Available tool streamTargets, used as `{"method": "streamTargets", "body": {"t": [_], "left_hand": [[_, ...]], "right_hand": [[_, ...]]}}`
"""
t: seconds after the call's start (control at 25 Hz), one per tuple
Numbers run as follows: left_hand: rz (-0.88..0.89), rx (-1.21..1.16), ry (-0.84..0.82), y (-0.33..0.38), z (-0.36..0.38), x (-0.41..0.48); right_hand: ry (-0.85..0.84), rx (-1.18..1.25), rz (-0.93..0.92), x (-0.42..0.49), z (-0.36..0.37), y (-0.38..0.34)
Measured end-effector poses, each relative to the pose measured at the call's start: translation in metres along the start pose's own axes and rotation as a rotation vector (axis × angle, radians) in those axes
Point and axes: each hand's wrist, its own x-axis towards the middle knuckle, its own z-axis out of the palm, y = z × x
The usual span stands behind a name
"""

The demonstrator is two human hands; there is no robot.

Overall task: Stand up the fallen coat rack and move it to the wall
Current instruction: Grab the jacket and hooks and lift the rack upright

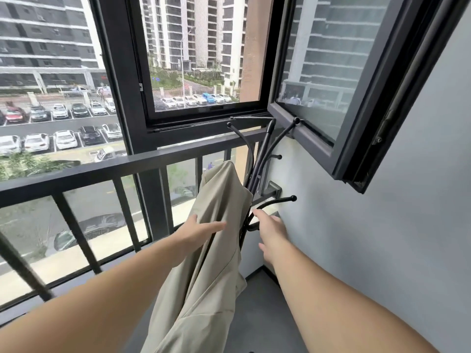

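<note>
The black metal coat rack (265,146) stands upright in the corner where the balcony railing meets the grey wall (382,238). Its curved hooks with ball tips spread out at the top and lower down. A beige garment (211,250) hangs from it and hides most of the pole. My left hand (201,228) lies flat on the garment with the fingers spread. My right hand (270,233) reaches to the lower hooks, fingers apart, touching or nearly touching a curved hook; I cannot tell if it grips.
A black railing (107,171) with glass panels runs along the left. An open window sash (339,123) juts out from the wall above the rack's top hooks. A small bracket (274,189) sits on the wall behind the rack. The floor (257,301) is dark grey.
</note>
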Motion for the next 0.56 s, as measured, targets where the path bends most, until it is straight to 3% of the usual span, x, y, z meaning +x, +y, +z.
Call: {"method": "streamTargets", "body": {"t": [0.56], "left_hand": [[-0.044,0.099,0.022,0.023,0.028,0.051]], "right_hand": [[0.016,0.007,0.046,0.059,0.015,-0.004]]}}
